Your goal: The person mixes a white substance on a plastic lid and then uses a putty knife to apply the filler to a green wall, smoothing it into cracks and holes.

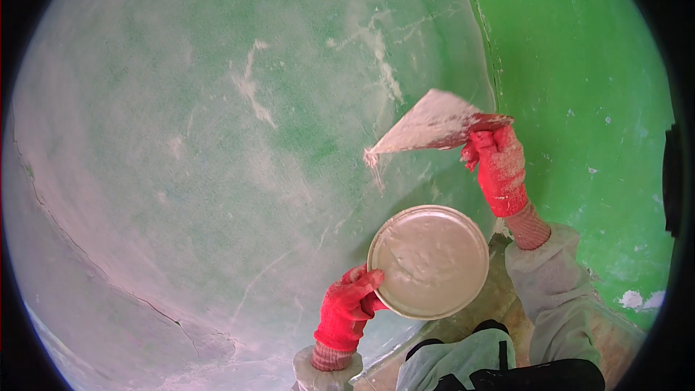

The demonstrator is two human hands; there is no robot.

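My left hand point(350, 304), in a red glove, grips the rim of a round metal plate point(428, 261) that carries a layer of grey-white putty. My right hand point(498, 163), also red-gloved, holds a wide putty knife point(427, 127) by its handle. The blade is coated in white putty, and its left tip touches the green wall point(217, 137), which is skimmed with thin whitish putty. The plate sits below the knife and a little away from the wall.
A bare bright green wall point(579, 87) meets the skimmed one at a corner on the right. Cracks run along the lower left of the skimmed wall. A dark fitting point(672, 181) sits at the far right edge. My pale sleeves and knee show below.
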